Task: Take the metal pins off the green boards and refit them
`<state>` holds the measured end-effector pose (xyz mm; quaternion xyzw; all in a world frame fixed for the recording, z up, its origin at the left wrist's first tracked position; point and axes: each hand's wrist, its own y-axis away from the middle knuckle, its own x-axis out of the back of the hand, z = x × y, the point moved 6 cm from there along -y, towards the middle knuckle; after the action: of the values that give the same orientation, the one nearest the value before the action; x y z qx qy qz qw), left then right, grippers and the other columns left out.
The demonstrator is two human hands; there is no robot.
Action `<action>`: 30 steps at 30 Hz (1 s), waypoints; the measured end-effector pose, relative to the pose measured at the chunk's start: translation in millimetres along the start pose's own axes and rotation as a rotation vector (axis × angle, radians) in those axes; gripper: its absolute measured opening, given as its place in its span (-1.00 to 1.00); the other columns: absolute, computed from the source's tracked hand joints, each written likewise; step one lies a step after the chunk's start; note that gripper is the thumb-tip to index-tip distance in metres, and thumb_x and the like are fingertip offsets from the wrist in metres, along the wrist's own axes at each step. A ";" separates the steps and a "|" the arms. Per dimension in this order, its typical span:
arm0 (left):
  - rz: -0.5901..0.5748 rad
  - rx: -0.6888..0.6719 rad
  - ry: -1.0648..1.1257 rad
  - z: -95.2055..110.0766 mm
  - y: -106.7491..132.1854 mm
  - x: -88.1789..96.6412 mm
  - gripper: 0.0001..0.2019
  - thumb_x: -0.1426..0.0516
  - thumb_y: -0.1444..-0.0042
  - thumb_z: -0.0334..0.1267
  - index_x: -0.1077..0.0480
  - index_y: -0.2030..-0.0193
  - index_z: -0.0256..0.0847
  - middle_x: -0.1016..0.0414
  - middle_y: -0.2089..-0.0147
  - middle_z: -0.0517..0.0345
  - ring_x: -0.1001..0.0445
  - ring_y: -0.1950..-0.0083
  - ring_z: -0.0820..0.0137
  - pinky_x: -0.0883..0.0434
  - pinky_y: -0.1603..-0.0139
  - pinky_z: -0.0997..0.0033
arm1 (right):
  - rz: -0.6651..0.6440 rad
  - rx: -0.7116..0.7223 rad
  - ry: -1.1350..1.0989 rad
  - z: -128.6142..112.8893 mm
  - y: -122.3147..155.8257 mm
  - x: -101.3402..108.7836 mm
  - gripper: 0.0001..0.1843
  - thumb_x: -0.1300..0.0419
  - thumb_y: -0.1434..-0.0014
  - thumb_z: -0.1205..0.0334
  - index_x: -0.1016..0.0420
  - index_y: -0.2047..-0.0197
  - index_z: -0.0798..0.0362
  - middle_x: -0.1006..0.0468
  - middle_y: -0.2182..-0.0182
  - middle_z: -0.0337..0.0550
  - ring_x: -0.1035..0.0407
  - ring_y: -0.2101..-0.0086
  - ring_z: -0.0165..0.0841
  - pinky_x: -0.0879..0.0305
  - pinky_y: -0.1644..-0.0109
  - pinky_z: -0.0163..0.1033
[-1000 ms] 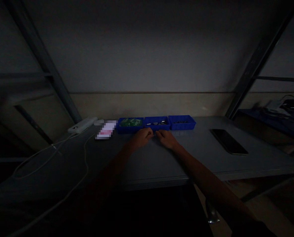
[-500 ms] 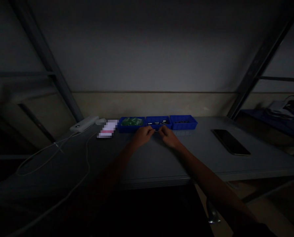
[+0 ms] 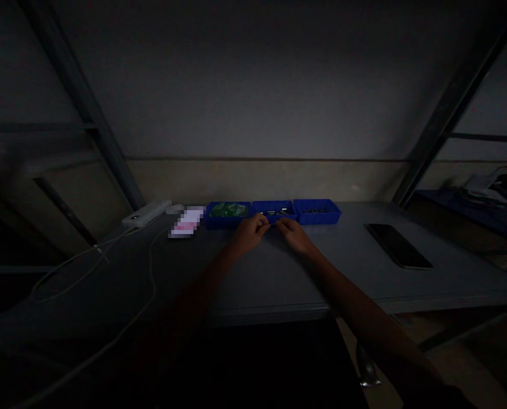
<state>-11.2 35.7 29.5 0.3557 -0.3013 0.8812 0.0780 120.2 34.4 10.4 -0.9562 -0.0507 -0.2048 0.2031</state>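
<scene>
My left hand [image 3: 252,232] and my right hand [image 3: 293,233] face each other just in front of the middle blue bin [image 3: 274,203]. Both are closed in a pinch. Between their fingertips runs a thin, small piece [image 3: 273,224], too dark and tiny to name. Small dark and shiny metal parts [image 3: 284,211] lie in the middle bin. Green plastic packets [image 3: 228,210] fill the left blue bin [image 3: 219,224]. Several small parts [image 3: 315,211] sit in the right blue bin [image 3: 328,217].
A phone with a blurred lit screen [image 3: 187,222] lies left of the bins, beside a white power bank [image 3: 146,213] with a white cable [image 3: 151,267]. Toward the right of the grey table [image 3: 270,284] is a dark phone [image 3: 398,245]. Metal posts [image 3: 432,125] stand at both sides.
The fingers have shifted slightly around the thin piece, my right hand's fingertips now pointing more toward the left hand. The bins and phones stay where they were.
</scene>
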 end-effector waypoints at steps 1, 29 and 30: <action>-0.019 0.003 -0.006 -0.7 0.4 -2.2 -0.91 -0.06 -0.09 -0.27 -0.32 0.32 -0.22 -0.37 0.53 0.25 -0.35 0.49 0.47 -0.23 0.44 0.51 | 0.001 0.000 0.006 0.4 0.0 0.6 -0.70 0.05 -0.11 0.05 -0.19 0.53 0.04 -0.21 0.58 -0.31 -0.12 0.50 -0.43 -0.02 0.40 -0.32; -0.131 -0.088 -0.180 10.0 9.6 -28.9 -0.73 -0.08 -0.08 -0.29 -0.31 0.05 -0.21 -0.30 0.00 0.01 -0.39 0.02 0.31 -0.34 -0.03 0.31 | 0.355 -0.416 0.508 50.9 -3.7 67.5 -0.46 0.00 -0.15 -0.04 -0.27 -0.10 0.11 -0.50 0.15 0.08 -0.39 0.14 -0.18 -0.23 0.08 -0.16; -0.095 -0.088 -0.169 11.1 6.9 -29.3 -0.69 -0.07 -0.09 -0.29 -0.27 -0.01 -0.19 -0.24 -0.06 0.00 -0.37 -0.01 0.31 -0.33 -0.05 0.30 | 0.339 -0.420 0.521 50.1 -4.2 65.1 -0.48 0.02 -0.16 -0.07 -0.32 -0.05 0.09 -0.50 0.15 0.07 -0.39 0.13 -0.18 -0.23 0.07 -0.16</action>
<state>14.3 25.9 12.7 0.4390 -0.3280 0.8293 0.1092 197.3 59.7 -3.0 -0.8876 0.2050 -0.4107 0.0395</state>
